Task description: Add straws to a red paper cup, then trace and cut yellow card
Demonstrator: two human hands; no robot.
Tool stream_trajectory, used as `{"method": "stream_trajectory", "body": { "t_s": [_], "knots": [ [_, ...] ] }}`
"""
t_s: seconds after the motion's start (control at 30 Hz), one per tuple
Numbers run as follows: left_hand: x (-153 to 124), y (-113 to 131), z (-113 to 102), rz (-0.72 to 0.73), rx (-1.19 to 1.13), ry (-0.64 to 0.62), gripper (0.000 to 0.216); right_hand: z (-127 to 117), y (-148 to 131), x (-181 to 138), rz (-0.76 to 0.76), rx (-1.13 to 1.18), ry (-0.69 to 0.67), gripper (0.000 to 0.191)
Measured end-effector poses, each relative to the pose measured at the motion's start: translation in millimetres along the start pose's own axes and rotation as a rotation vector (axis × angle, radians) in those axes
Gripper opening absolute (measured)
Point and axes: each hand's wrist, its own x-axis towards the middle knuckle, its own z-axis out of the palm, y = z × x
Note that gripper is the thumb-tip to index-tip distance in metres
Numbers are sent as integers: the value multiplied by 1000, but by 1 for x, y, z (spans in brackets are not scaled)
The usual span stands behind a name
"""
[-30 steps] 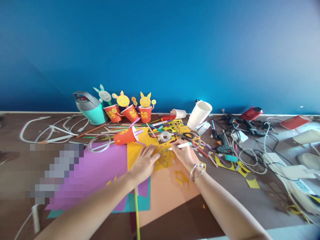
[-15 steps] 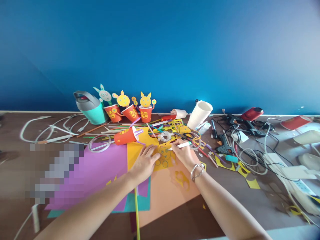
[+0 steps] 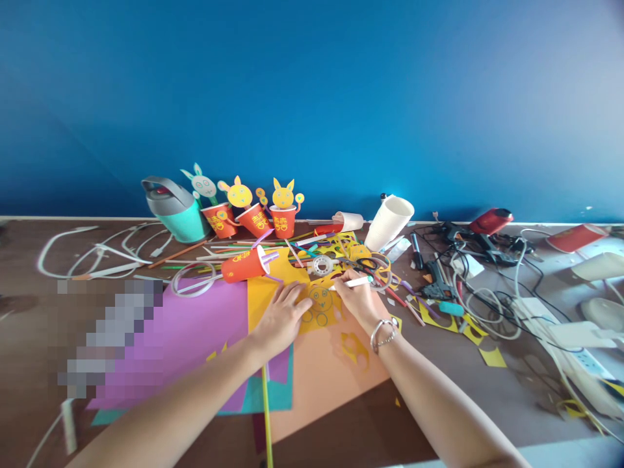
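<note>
My right hand (image 3: 358, 297) is closed around a white marker (image 3: 359, 281) with a teal end, its tip at the drawing on a yellow paper sheet (image 3: 325, 321). A round animal face (image 3: 320, 299) and small circles are outlined on that sheet. Flat on the paper's left part, with fingers stretched out, rests my left hand (image 3: 283, 315). Under the yellow piece lies a large peach sheet (image 3: 316, 377). A red paper cup (image 3: 244, 265) with purple strips lies on its side beyond my left hand. Scissors (image 3: 366, 264) and a white tape roll (image 3: 322, 265) lie behind the drawing.
Red cups with paper animal heads (image 3: 283, 221) stand by the wall beside a teal jug (image 3: 182, 221). Purple paper (image 3: 195, 331) spreads on the left. A white cup (image 3: 389, 224) tilts at the back. Glue guns (image 3: 437, 283), cables and a power strip (image 3: 592, 367) crowd the right.
The view has shifted very slightly. Both hands stay in nearly the same place, the marker still at the drawing.
</note>
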Motion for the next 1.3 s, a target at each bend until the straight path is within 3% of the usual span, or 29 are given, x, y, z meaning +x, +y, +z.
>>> {"method": "stream_trajectory", "body": {
  "t_s": [0.2,0.33,0.47,1.3],
  "knots": [
    [0,0,2,-1,-2,12,41,-1,-10,-7,-5,195,0,32],
    [-1,0,3,-5,-8,10,40,2,-10,-8,-108,59,-76,24],
    [-1,0,3,-5,-4,3,41,7,-2,-5,-118,-64,-134,24],
    [0,1,1,-16,-25,-2,41,8,-4,-3,-64,-55,-106,28]
  ]
}}
